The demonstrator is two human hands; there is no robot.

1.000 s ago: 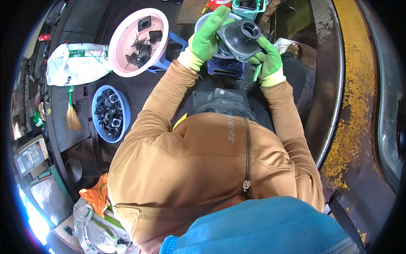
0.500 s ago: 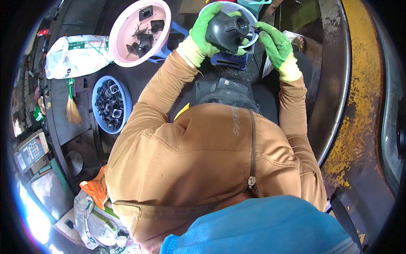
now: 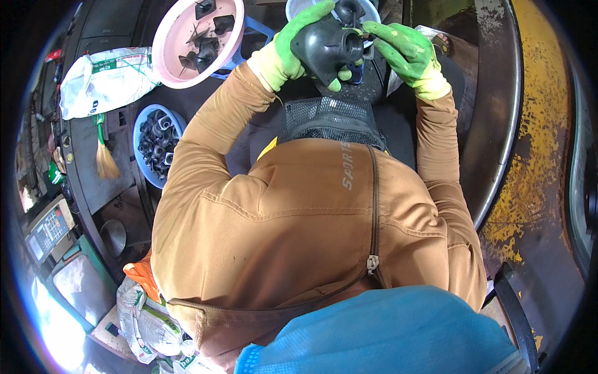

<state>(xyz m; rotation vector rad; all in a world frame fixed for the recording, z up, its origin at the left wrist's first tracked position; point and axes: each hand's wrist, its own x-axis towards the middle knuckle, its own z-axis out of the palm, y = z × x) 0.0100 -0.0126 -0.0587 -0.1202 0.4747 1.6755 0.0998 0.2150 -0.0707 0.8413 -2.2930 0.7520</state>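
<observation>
A hollow black moulded part (image 3: 322, 50) with a round open neck sits in my left hand (image 3: 285, 57), which wears a green and yellow glove. Its fingers wrap round the part, some showing beneath it. Just right of the neck is my right hand (image 3: 410, 57), gloved alike. Its thumb and forefinger are pinched together beside the part; what they hold is too small to make out. Behind the hands, a light blue basin (image 3: 298, 7) contains another black part (image 3: 350, 10).
To the left, a pink basin (image 3: 163, 55) holds several black pieces. Below it stands a blue basin (image 3: 139, 148) full of small black parts. A white sack (image 3: 107, 81) and a straw brush (image 3: 107, 159) lie further left. A rusty yellow machine surface (image 3: 529, 137) borders the right.
The black part and my left hand have come slightly lower in view, and the neck has turned a little. My right hand remains close to it, its fingers shifted left. The whole view has moved slightly.
</observation>
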